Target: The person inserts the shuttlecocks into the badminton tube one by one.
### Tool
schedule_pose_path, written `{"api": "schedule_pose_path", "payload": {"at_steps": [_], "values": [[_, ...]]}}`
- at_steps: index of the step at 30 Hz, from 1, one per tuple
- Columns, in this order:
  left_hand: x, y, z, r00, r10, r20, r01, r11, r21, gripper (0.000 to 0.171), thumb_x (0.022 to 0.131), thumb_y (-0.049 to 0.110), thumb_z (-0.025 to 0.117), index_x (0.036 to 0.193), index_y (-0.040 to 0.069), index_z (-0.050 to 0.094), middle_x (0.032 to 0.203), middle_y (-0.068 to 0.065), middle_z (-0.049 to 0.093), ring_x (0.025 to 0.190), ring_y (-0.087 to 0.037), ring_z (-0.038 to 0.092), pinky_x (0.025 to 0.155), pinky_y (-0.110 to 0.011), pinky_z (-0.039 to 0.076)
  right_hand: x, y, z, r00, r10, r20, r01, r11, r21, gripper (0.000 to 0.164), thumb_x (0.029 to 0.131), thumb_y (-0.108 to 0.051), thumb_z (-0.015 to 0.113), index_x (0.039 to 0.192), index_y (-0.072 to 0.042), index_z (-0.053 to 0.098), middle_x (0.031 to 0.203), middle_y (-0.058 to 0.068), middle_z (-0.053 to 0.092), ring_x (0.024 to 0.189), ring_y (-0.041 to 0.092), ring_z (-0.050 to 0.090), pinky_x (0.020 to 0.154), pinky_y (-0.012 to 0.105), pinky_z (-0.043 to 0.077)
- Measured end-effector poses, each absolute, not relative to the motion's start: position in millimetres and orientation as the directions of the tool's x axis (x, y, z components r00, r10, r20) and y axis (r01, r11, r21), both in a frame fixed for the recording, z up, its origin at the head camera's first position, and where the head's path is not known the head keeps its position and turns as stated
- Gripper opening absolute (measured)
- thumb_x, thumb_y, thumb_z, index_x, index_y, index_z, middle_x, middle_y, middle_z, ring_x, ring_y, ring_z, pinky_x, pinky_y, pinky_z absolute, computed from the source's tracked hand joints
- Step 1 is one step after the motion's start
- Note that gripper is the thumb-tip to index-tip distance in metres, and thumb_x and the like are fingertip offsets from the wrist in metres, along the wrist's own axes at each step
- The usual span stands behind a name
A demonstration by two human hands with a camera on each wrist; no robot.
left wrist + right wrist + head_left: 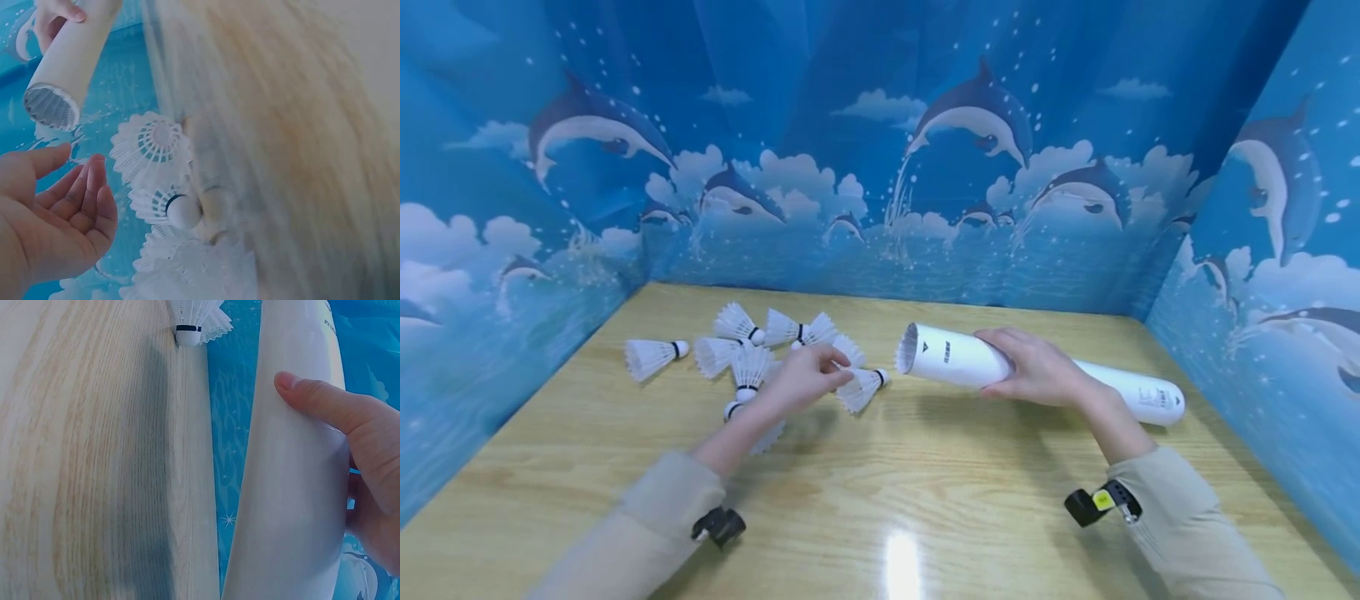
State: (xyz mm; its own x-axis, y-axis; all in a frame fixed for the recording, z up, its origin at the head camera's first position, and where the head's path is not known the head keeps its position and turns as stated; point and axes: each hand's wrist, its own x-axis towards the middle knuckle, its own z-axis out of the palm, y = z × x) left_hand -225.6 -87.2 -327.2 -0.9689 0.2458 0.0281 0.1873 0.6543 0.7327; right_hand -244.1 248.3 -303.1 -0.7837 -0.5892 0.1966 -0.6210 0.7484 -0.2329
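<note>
My right hand (pixel 1037 367) grips a long white shuttlecock tube (pixel 958 358) around its middle, thumb along the near side in the right wrist view. The tube's open end points left, and feather edges show inside its mouth (pixel 53 106). My left hand (pixel 808 379) holds nothing; in the left wrist view its fingers (pixel 78 194) are loosely bent and apart from the thumb. Nearest to it lies a white shuttlecock (pixel 861 390), its cork toward the tube. Several more shuttlecocks (pixel 751 367) lie clustered behind and left of that hand, some partly hidden by it.
One shuttlecock (pixel 655 357) lies apart at the left of the wooden table (pixel 850 500). Blue dolphin-print curtains (pixel 865 167) stand along the table's back and sides. A black wrist camera (pixel 718 527) sits on the left sleeve, and another (pixel 1101 502) on the right.
</note>
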Motion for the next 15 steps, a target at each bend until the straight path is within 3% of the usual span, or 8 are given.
{"api": "schedule_pose_path", "payload": {"at_steps": [7,15], "values": [[-231.1,-77.1,-338.3,-0.949,0.297,0.106,0.280,0.640,0.715,0.022,0.085,0.013,0.065,0.102,0.000,0.066,0.076,-0.005,0.067,0.068,-0.015,0.061,0.060,-0.028,0.048,-242.0,249.7,-302.1,-0.787,-0.585,0.195,-0.616,0.752,-0.233,0.080,0.070,-0.033,0.081,0.136,-0.006,0.044,0.127,0.016,0.052,0.109,0.033,0.053,0.083,0.050,0.047],[-233.9,-71.1,-348.6,-0.937,0.326,0.126,0.315,0.632,0.708,0.026,0.083,0.011,0.065,0.107,0.000,0.067,0.081,-0.008,0.069,0.074,-0.017,0.064,0.063,-0.027,0.049,-242.7,251.1,-302.2,-0.785,-0.587,0.196,-0.619,0.750,-0.232,0.081,0.070,-0.040,0.079,0.136,-0.006,0.044,0.127,0.016,0.052,0.110,0.034,0.053,0.084,0.051,0.046]]}}
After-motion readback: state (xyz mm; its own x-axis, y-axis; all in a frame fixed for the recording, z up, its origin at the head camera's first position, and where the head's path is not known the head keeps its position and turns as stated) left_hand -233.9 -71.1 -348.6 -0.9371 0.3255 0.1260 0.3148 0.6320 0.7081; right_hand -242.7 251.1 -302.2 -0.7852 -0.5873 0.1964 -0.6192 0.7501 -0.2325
